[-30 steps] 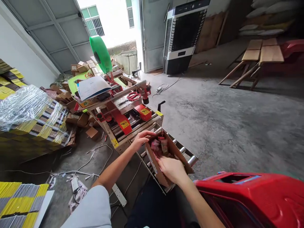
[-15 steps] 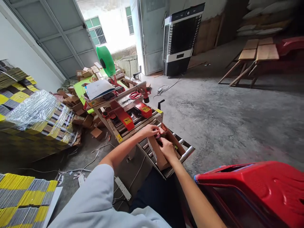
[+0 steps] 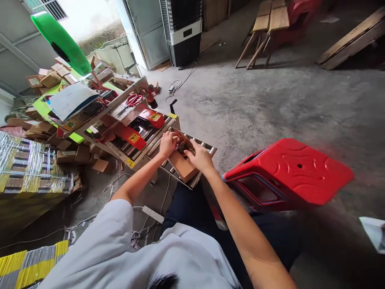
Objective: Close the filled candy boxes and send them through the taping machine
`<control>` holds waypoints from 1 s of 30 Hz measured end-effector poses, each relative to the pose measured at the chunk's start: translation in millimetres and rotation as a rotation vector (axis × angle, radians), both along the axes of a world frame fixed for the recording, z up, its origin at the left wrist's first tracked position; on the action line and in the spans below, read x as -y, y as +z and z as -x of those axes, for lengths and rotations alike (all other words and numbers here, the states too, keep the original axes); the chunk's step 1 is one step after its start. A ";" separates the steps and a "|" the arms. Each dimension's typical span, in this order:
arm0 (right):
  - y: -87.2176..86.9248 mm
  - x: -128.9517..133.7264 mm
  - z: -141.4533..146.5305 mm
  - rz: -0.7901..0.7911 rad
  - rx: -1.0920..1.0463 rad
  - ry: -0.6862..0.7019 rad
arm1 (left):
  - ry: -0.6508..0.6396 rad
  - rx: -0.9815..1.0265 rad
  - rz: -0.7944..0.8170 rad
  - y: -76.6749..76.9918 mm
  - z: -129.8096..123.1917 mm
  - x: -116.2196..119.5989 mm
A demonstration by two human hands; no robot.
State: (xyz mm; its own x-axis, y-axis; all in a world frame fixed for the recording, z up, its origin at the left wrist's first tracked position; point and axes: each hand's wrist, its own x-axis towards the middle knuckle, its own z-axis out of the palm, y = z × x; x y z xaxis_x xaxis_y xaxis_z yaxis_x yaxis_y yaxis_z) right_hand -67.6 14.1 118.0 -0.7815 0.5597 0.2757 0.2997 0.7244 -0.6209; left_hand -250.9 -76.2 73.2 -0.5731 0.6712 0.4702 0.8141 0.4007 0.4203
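A small brown cardboard box (image 3: 182, 166) rests on the metal rollers at the near end of a taping machine. Its top is partly open, and something dark shows inside between my hands, too small to name. At the far left end of the box, my left hand (image 3: 169, 144) has its fingers bent and closed on the cardboard. My right hand (image 3: 201, 157) is at the right side, thumb over the opening and fingers along the far wall, gripping the box. My fingertips are partly hidden.
The taping machine (image 3: 120, 124) has red guards, a green tape roll (image 3: 61, 44), papers and red scissors (image 3: 134, 100). A red plastic stool (image 3: 300, 168) stands close on my right. Power strip (image 3: 152, 214) and cables lie on the floor. Wrapped stacks (image 3: 33, 160) are at left.
My view has swung right and down, bringing more of the red stool in. My right hand has come up out of the box to its edge; the near cardboard side now lies flatter.
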 end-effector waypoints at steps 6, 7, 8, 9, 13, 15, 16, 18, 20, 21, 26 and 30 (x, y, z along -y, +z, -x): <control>-4.1 5.0 -0.6 -0.082 0.185 0.039 | -0.257 -0.009 -0.059 0.7 -8.2 32.0; -3.2 3.9 -1.5 -0.089 0.192 0.055 | -0.277 -0.011 -0.022 2.7 -8.8 31.9; -2.3 2.7 -2.2 -0.091 0.194 0.067 | -0.292 -0.015 0.023 5.1 -9.2 30.6; -1.4 1.5 -2.6 -0.091 0.193 0.071 | -0.311 -0.022 0.071 7.9 -9.3 28.3; 0.2 -1.0 -2.9 -0.080 0.206 0.057 | -0.412 -0.006 0.160 16.8 -8.8 19.6; -0.2 -0.8 -3.0 -0.066 0.199 0.072 | -0.464 0.026 0.206 18.0 -7.7 15.9; -0.6 -0.6 -3.1 -0.058 0.187 0.085 | -0.489 0.041 0.245 17.9 -7.0 13.6; -1.9 -0.2 -3.6 -0.044 0.157 0.102 | -0.541 0.062 0.336 16.9 -6.0 7.3; -3.2 -0.4 -4.3 -0.035 0.140 0.098 | -0.544 0.059 0.406 15.5 -6.5 0.3; -3.7 -0.6 -4.6 -0.029 0.135 0.092 | -0.525 0.050 0.424 14.6 -7.5 -2.5; -3.3 0.8 -5.9 0.006 0.108 0.106 | -0.283 0.033 0.176 7.7 -15.8 0.0; -1.4 4.8 -5.2 -0.007 0.115 0.086 | -0.175 0.040 -0.159 4.9 -19.6 9.5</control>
State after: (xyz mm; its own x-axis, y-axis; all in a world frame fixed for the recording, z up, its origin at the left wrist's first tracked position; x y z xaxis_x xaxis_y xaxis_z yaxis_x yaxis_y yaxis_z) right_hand -62.4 9.3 116.7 -0.8533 0.4874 0.1852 0.3049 0.7546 -0.5810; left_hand -231.3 -85.7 78.2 -0.4750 0.6809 0.5574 0.8468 0.1813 0.5001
